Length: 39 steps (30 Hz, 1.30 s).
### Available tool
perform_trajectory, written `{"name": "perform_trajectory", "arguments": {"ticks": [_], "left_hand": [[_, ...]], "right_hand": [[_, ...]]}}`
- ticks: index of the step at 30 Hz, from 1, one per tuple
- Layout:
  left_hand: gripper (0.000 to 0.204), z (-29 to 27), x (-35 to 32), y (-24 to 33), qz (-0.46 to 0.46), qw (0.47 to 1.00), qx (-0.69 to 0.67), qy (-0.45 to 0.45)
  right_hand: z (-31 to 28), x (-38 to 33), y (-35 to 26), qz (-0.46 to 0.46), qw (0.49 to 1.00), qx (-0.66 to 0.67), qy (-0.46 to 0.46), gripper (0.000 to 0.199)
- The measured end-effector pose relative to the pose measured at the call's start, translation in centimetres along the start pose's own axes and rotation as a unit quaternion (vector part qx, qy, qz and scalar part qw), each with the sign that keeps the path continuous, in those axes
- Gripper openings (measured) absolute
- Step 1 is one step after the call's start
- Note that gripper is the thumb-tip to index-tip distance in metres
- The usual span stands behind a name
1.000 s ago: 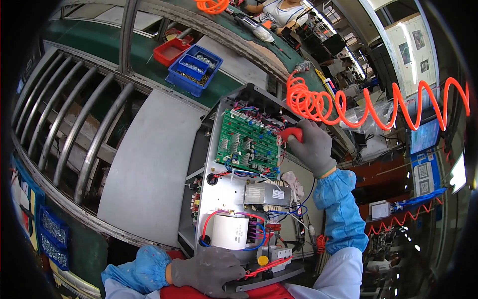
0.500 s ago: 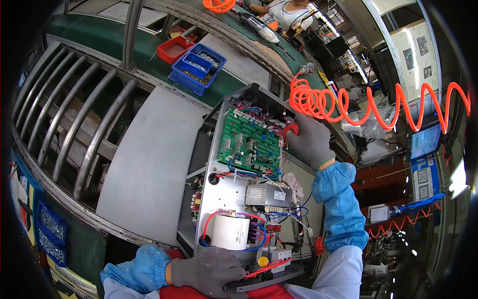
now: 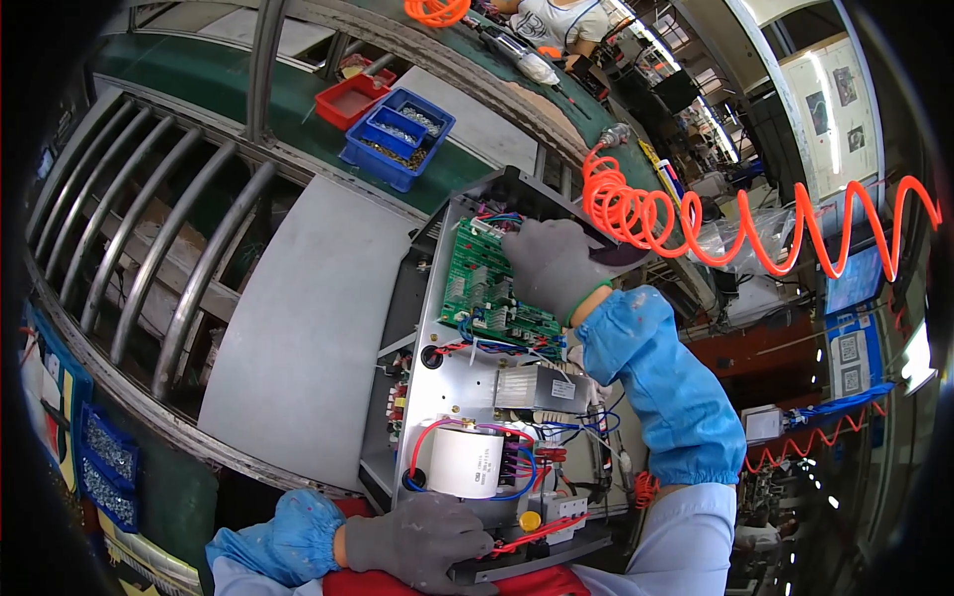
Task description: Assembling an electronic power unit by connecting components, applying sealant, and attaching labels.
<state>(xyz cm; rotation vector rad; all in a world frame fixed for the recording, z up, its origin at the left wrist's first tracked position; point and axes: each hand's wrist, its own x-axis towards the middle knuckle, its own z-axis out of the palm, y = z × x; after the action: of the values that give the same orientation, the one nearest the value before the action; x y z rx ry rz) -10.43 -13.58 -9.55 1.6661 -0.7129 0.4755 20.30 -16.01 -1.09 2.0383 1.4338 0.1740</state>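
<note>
Since the frame 0.5 s ago, the right hand [image 3: 556, 263], in a grey glove, has moved leftward from the edge of the green circuit board [image 3: 482, 283] to a place over its upper right part, while the left hand [image 3: 422, 541] stays where it was. The right hand's fingers curl down toward the board; its fingertips are hidden, so I cannot tell whether they pinch anything. A dark reddish shape [image 3: 618, 256] shows just to the right of that hand, too unclear to name.

The board lies partly beneath the right hand and extends to its left, mounted on an open metal chassis [image 3: 452, 382] that stretches between the 2 hands. Also gloved in grey, the left hand lies at the chassis's near end with its fingers close together; whether it grips there I cannot tell.

Just beyond the left hand stands a white cylinder [image 3: 464, 463] with red and blue wires around it. To the right of the left hand is a yellow round cap [image 3: 530, 521], and nearer the right hand, below it, a silver block [image 3: 542, 387]. Beyond the right hand, to the upper left, sits a blue bin [image 3: 397, 179] of small metal parts; an orange coiled hose [image 3: 648, 221] hangs to that hand's upper right.
</note>
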Motion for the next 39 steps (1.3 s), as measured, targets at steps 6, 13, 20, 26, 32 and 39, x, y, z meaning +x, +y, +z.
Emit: {"name": "perform_trajectory", "arguments": {"ticks": [6, 13, 20, 26, 32, 39], "left_hand": [[0.04, 0.2, -0.1, 0.3, -0.009, 1.0, -0.007, 0.004], [0.041, 0.0, 0.0, 0.2, -0.01, 0.999, 0.003, -0.031], [0.042, 0.3, 0.0, 0.2, -0.016, 0.999, 0.002, -0.027], [0.041, 0.1, -0.1, 0.3, -0.024, 0.999, 0.007, -0.035], [0.041, -0.1, 0.0, 0.5, -0.035, 0.998, 0.011, -0.049], [0.041, 0.3, -0.2, 0.3, -0.026, 0.999, -0.005, -0.025]], "right_hand": [[1.2, -4.4, 2.7, 0.091, 0.983, 0.069, 0.146, 0.022], [4.3, -9.6, 3.8, 0.252, 0.905, 0.21, 0.271, 0.03], [5.0, -9.7, 3.5, 0.227, 0.868, 0.242, 0.37, 0.027], [5.2, -9.4, 3.3, 0.233, 0.891, 0.238, 0.309, 0.031], [5.2, -9.3, 3.4, 0.229, 0.891, 0.231, 0.317, 0.03], [4.8, -9.0, 3.7, 0.225, 0.9, 0.21, 0.31, 0.027]]}}
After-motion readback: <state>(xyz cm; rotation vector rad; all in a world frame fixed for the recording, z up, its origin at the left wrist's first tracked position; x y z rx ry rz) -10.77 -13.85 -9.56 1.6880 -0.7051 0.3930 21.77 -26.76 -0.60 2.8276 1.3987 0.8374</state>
